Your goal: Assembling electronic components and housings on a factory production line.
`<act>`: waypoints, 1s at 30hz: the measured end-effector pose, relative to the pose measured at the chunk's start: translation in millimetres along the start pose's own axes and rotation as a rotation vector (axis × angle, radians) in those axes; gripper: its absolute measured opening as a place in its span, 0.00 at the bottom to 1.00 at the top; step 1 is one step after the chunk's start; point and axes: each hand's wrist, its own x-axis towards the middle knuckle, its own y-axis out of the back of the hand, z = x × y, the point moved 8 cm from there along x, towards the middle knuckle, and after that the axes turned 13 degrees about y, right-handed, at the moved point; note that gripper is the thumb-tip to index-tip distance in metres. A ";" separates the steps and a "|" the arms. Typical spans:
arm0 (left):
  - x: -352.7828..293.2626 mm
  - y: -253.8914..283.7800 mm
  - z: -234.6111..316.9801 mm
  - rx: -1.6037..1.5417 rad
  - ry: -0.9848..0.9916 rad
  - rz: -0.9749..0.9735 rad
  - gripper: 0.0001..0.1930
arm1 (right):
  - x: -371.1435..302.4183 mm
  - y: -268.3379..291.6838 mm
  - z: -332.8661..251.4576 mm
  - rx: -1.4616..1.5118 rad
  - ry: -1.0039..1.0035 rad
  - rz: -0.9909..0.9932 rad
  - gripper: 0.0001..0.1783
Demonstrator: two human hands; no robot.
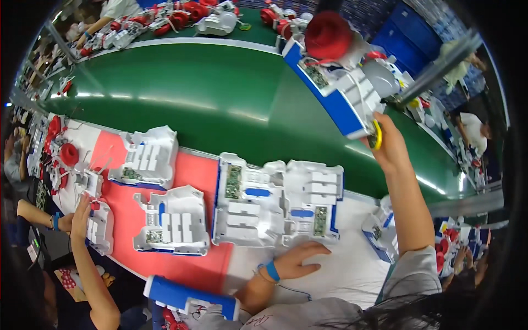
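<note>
My right hand (388,144) is stretched out over the green conveyor belt (181,88) and grips the near corner of a blue and white plastic housing (341,93) with a yellow wheel at its edge. A red round part (328,34) and a grey dome sit on that housing. My left hand (298,260) rests flat on the white table surface, fingers spread, just in front of two open white housing halves (275,202) with green circuit boards inside. A blue band circles my left wrist.
Two more white housings (146,157) (175,221) lie on a red mat (192,181). A co-worker's hands (77,217) work on small parts at the left. Red-wheeled parts crowd the far side of the belt. A blue and white handle piece (187,298) lies near my body.
</note>
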 end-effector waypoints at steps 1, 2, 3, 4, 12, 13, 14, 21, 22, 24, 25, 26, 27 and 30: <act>1.5 -1.2 -0.3 0.009 0.006 -0.003 0.20 | -21.5 17.4 -5.4 -0.002 -0.039 0.077 0.18; 2.0 -0.9 -0.9 0.019 0.015 -0.001 0.19 | -41.3 27.0 -12.0 0.024 -0.043 0.131 0.18; 3.8 -2.4 -2.3 0.035 0.021 -0.001 0.19 | -62.3 36.3 -19.5 0.044 -0.046 0.195 0.18; 5.3 -1.1 -0.3 0.085 0.014 0.010 0.19 | -80.2 46.2 -24.4 0.037 -0.055 0.277 0.16; -0.3 -2.3 -10.1 0.046 0.097 0.001 0.18 | -170.0 120.2 -46.9 0.026 0.025 0.211 0.16; 1.3 -4.3 -22.1 -0.090 0.122 -0.020 0.18 | -179.6 126.4 -46.0 0.035 0.036 0.191 0.17; 0.1 -4.2 -20.3 -0.121 0.146 -0.011 0.18 | -187.9 131.0 -44.3 0.045 0.050 0.165 0.17; 4.1 -2.3 -32.6 -0.097 0.207 0.095 0.20 | -267.3 154.6 -11.9 0.242 0.178 0.085 0.18; 4.8 -2.9 -29.0 -0.151 0.196 0.096 0.21 | -285.6 156.2 -9.4 0.246 0.149 0.135 0.17; 7.8 -7.3 -29.6 -0.170 0.195 0.147 0.22 | -324.4 174.6 3.2 0.235 0.128 0.167 0.16; 7.6 -10.6 -26.9 -0.165 0.197 0.197 0.22 | -343.1 185.5 11.6 0.234 0.127 0.205 0.17; 6.1 -11.6 -25.9 -0.144 0.187 0.181 0.22 | -361.2 192.3 16.1 0.256 0.132 0.215 0.18; 3.1 -6.8 -30.3 -0.141 0.178 0.179 0.20 | -379.2 199.8 19.6 0.275 0.132 0.217 0.19; -1.1 7.6 -39.3 -0.102 0.150 0.216 0.19 | -434.2 220.8 25.7 0.295 0.089 0.336 0.20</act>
